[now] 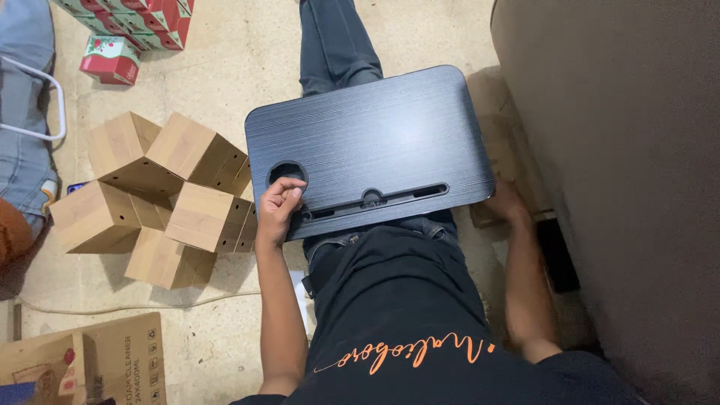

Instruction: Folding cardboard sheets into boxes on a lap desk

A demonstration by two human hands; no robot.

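- dark grey lap tray point(375, 142) with brushed grain, lying across the lap at centre frame, tilted a little, far edge toward the upper right.
- round cup hole at its lower left corner, long slot along the near edge.
- left hand point(279, 210) curled over the tray's lower left corner, fingertips point(289, 193) at the rim of the cup hole, thumb tucked under the edge; grasping the tray.
- right hand point(508, 204) at the tray's lower right corner, mostly hidden beneath the edge; fingers under the board, so exact grip cannot be told, though touching the tray.
- jeans point(336, 41) stretching out past the tray toward the top of the frame, black shirt point(405, 315) with orange lettering at the bottom.
- cluster of plain brown boxes point(161, 199) on the floor at left, near the left hand but apart from it.
- red and green cartons point(112, 56) in the upper left corner.
- flattened printed cardboard point(97, 360) at lower left, white cord point(112, 307) running across the floor above it.
- big grey surface point(630, 165) filling the right side.
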